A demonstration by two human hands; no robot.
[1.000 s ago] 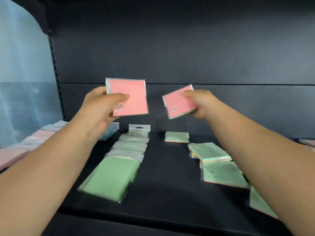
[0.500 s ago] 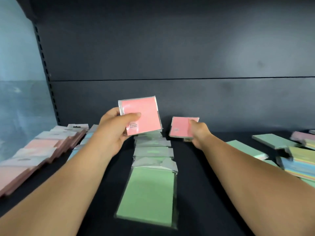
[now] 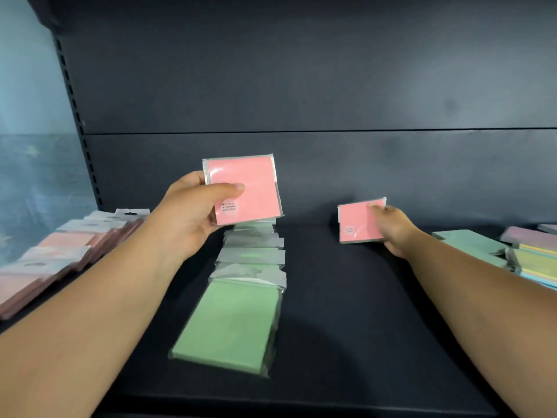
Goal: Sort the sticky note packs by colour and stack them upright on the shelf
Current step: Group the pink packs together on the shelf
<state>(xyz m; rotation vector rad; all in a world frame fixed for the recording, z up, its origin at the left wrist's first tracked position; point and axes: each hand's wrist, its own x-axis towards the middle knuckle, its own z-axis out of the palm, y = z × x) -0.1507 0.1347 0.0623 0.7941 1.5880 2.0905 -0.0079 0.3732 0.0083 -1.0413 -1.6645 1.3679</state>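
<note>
1. Head view: left hand (image 3: 193, 215) grips a pink pack (image 3: 245, 188), thumb across its face, held upright above the green row (image 3: 241, 297) on the shelf (image 3: 346, 312).
2. Right hand (image 3: 391, 229) pinches a smaller pink pack (image 3: 357, 220) standing near the back panel, lower edge at the shelf surface; contact unclear.
3. Pink row (image 3: 60, 251) lies far left, mixed-colour packs (image 3: 530, 254) far right.
</note>
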